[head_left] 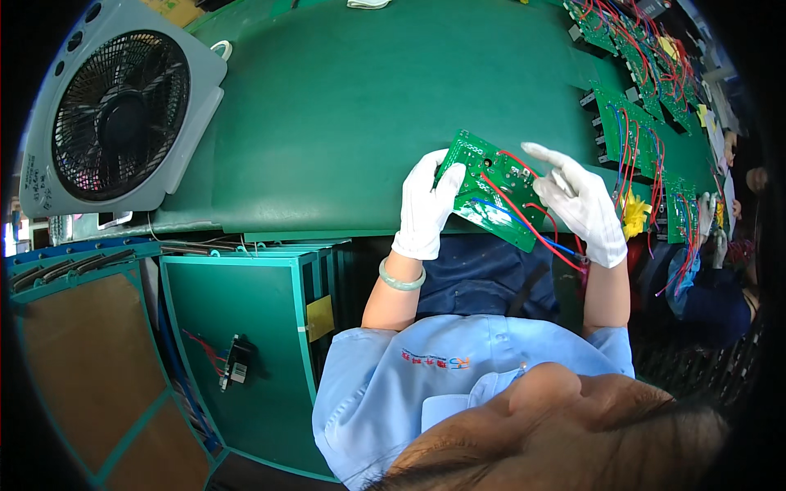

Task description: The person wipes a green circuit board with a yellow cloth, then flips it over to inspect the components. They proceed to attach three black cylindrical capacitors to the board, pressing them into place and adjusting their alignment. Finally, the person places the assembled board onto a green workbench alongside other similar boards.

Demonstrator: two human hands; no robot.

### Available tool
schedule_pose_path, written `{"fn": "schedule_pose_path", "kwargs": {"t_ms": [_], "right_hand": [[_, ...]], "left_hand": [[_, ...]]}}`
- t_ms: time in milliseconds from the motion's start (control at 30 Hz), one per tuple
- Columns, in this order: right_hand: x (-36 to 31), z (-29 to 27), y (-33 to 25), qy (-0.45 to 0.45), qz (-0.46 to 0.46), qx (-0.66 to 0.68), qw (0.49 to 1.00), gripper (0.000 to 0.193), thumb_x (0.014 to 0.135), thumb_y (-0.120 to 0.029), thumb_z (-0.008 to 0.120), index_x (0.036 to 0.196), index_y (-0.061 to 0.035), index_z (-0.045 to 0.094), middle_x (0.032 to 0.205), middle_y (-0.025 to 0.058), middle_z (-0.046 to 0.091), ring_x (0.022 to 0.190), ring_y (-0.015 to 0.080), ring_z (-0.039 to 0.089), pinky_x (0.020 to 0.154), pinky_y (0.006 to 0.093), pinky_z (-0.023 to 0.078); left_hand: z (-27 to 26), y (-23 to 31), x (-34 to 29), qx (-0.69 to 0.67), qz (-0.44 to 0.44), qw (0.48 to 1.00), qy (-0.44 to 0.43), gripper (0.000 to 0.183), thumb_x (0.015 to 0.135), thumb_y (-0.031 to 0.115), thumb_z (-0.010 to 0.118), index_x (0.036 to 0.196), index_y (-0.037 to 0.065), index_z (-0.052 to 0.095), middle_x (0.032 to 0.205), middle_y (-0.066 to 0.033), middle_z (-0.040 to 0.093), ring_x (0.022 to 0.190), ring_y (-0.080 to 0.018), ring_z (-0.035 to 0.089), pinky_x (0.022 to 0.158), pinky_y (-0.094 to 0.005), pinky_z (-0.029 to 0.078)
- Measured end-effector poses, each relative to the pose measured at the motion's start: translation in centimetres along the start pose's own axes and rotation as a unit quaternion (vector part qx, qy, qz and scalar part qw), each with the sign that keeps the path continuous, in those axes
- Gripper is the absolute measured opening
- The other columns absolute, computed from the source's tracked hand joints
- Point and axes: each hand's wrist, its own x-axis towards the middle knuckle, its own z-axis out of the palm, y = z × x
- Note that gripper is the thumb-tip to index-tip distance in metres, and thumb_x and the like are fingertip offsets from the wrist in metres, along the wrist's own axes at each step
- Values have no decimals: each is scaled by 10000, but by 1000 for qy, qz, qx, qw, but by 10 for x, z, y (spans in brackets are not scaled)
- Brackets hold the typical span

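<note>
A green circuit board (483, 214) is tilted in front of me, over the table's near edge. My left hand (426, 204), in a white glove, grips its left side, with the thumb on top. Red wires (514, 209) and a blue wire (509, 214) run across the board and trail off its lower right corner. At the board's right edge is my gloved right hand (580, 200). Its index finger points out to the upper left, apart from the other, bent fingers. Whether those bent fingers touch the board or a wire, I cannot tell.
A grey box fan (123, 114) stands at the left of the green tabletop (344, 106). Several wired circuit boards (630, 135) line the right side, near a yellow tuft (634, 214). Another person's gloved hand (706, 214) shows at far right. A green cabinet (237, 311) stands lower left.
</note>
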Motion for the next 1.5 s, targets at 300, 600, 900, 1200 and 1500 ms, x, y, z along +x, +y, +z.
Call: {"fn": "schedule_pose_path", "kwargs": {"t_ms": [300,600,900,1200,1500], "right_hand": [[-13,3,78,128,-129,-145,973,176,847,-149,723,888,-6,628,793,115,654,673,258,632,605,308,485],[-22,7,76,102,32,104,989,321,922,-311,685,1041,-15,655,729,19,637,638,57,559,607,227,449],[23,-6,75,130,-180,8,975,290,935,-198,653,1189,-61,624,1006,76,663,892,126,630,732,290,509],[53,-12,72,52,-386,-354,850,288,848,-221,664,1134,-202,692,792,33,606,737,236,586,602,359,473],[62,-16,75,38,-410,-353,840,248,851,-221,652,1096,-214,686,796,20,589,715,223,586,588,356,475]], "left_hand": [[3,-4,1,-49,-1,999,-18,262,935,123,632,1151,-25,631,934,9,635,778,-26,532,665,-183,429],[5,7,0,-61,-36,997,-14,249,938,120,622,1123,-46,631,971,-33,650,851,-68,566,760,-229,466],[2,12,5,-73,-74,994,-33,224,932,107,631,1112,-27,631,925,-2,646,804,-44,551,709,-201,445],[-5,9,15,-65,-87,992,-70,202,909,87,657,1074,-29,650,876,-4,645,778,-42,560,681,-206,461],[-7,6,15,-54,-83,992,-82,238,903,71,651,1120,-24,652,964,-18,661,857,-66,590,773,-219,480]]}}
